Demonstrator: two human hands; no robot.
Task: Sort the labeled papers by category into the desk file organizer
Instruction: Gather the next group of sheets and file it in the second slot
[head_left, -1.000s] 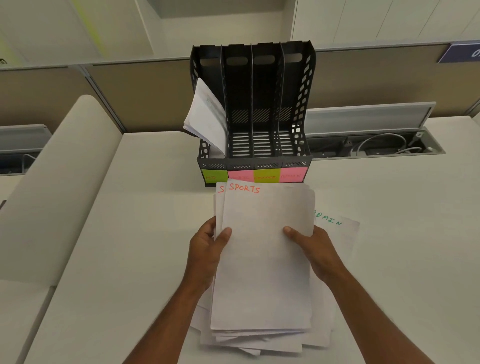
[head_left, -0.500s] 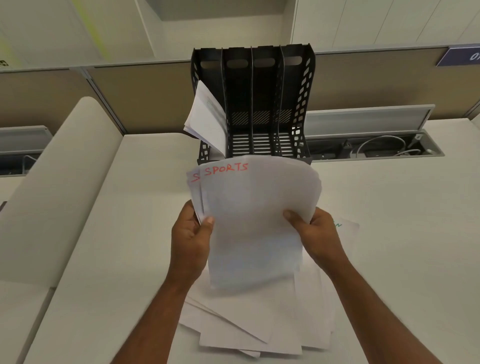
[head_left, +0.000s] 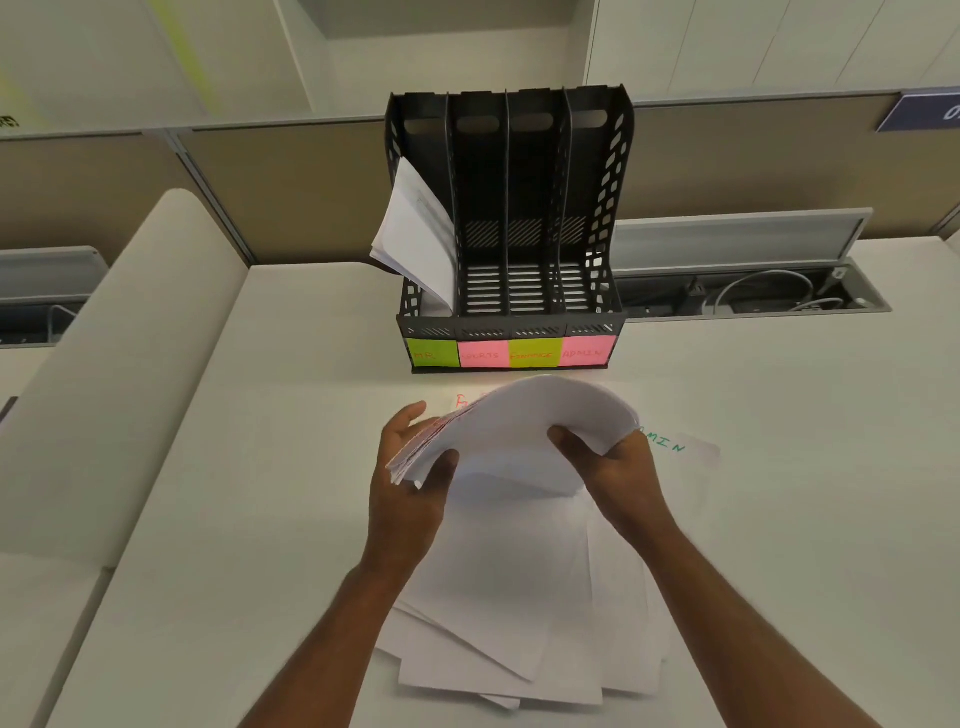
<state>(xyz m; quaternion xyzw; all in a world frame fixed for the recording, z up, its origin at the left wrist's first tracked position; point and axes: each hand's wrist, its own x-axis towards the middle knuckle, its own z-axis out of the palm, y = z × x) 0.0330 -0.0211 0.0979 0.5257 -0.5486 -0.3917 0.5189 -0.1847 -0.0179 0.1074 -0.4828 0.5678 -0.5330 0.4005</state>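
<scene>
Lifted clear of the loose pile (head_left: 519, 623) just before the file organizer (head_left: 511, 218), a bowed sheaf (head_left: 524, 431) (likely one category) pinched edgewise by left hand (head_left: 410, 478) and right hand (head_left: 618, 467), presumably for slotting.

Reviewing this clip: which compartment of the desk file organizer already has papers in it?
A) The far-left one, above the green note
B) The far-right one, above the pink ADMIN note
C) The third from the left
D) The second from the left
A: white papers lean out of the far-left slot of the black file organizer; the slatted floors of the other three slots show bare.
</scene>
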